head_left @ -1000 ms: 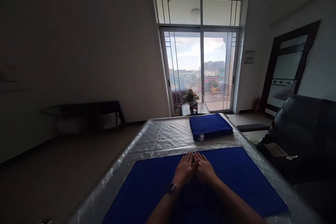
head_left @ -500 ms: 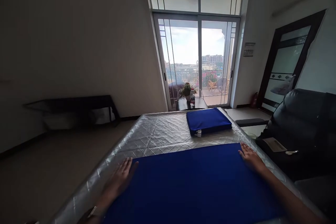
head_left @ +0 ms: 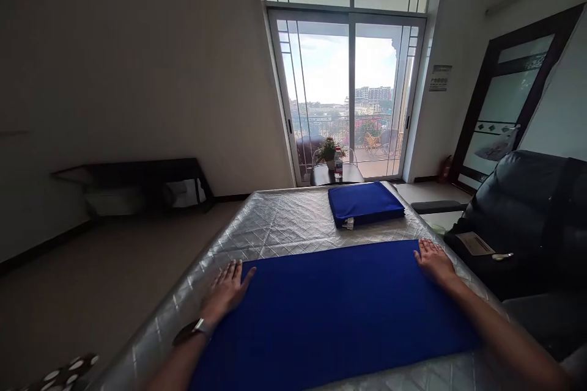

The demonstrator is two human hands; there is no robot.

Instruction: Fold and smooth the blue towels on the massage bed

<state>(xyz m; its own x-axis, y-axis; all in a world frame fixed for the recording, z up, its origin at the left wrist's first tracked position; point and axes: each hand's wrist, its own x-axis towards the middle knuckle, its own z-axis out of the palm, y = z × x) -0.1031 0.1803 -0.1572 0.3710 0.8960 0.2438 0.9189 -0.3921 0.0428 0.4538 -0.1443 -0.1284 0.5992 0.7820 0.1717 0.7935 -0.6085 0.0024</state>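
Note:
A large blue cloth (head_left: 334, 305) lies spread out flat on a table with a silver quilted cover (head_left: 275, 220). At its far left corner rests my left hand (head_left: 228, 287), fingers stretched and thumb apart, with a watch on the wrist. My right hand (head_left: 435, 261) lies flat on the far right corner, fingers extended. Neither hand grips the cloth. Beyond it, a folded blue cloth stack (head_left: 365, 201) with a small white tag sits near the table's far end.
Right of the table stands a black leather armchair (head_left: 536, 214) with a card (head_left: 476, 244) on it. Behind the far end, a small dark table (head_left: 321, 177) bears a plant (head_left: 331, 149) and a bottle (head_left: 338, 164). A dark low rack (head_left: 147, 168) lines the left wall.
My view has tilted slightly down, and the cloth's near edge now shows. My left hand has shifted a little right and up in view; both hands stay at the far corners.

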